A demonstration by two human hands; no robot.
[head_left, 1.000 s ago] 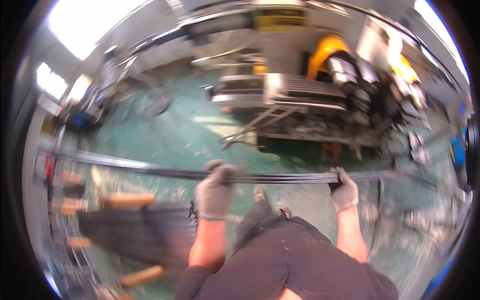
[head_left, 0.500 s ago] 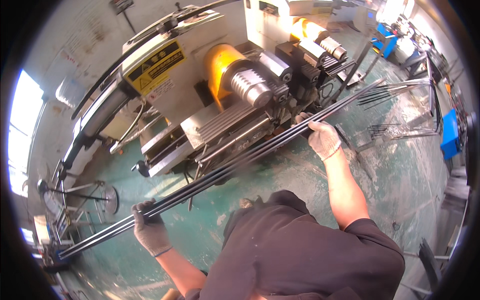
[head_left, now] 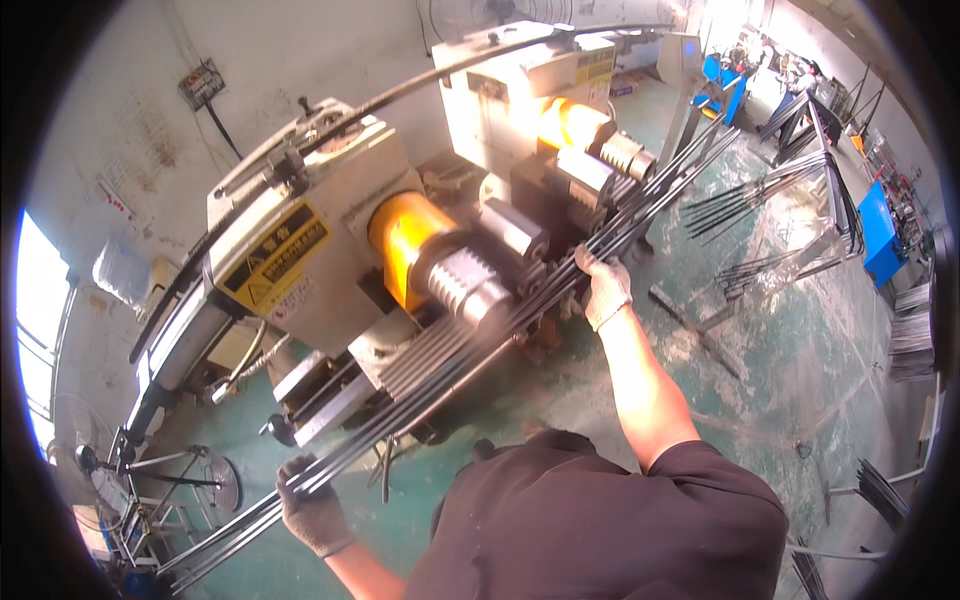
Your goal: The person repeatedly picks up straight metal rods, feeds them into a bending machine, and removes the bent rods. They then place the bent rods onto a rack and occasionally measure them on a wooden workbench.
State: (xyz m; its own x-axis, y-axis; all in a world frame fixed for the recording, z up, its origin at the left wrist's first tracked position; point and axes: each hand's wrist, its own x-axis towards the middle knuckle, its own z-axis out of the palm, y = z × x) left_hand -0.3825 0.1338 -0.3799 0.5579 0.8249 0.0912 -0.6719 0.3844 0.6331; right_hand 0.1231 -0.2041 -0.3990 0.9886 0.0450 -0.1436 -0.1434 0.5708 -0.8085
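Several long dark metal bars (head_left: 400,408) run diagonally from the lower left to the upper right, in front of a machine with a yellow cylinder. Gloved, my left hand (head_left: 315,515) grips them toward their lower-left end. My right hand (head_left: 606,290), also in a light knit glove, is closed round them farther along, toward the upper right. Behind the bars is a ribbed silver spindle (head_left: 462,287) projecting from the yellow cylinder (head_left: 405,240). Around the right hand the bundle overlaps dark machine parts, so whether it touches them I cannot tell.
A second similar machine (head_left: 520,85) stands farther back. On the right, a rack (head_left: 838,195) carries bundles of thin dark bars, with a blue box (head_left: 884,235) beside it. A fan (head_left: 222,484) stands at the lower left. A loose bar (head_left: 700,335) lies on the green floor.
Both hands and the bars have shifted relative to the machine, and the bars now overlap its front bed and spindle. My right arm reaches farther forward. The whole view has also shifted.
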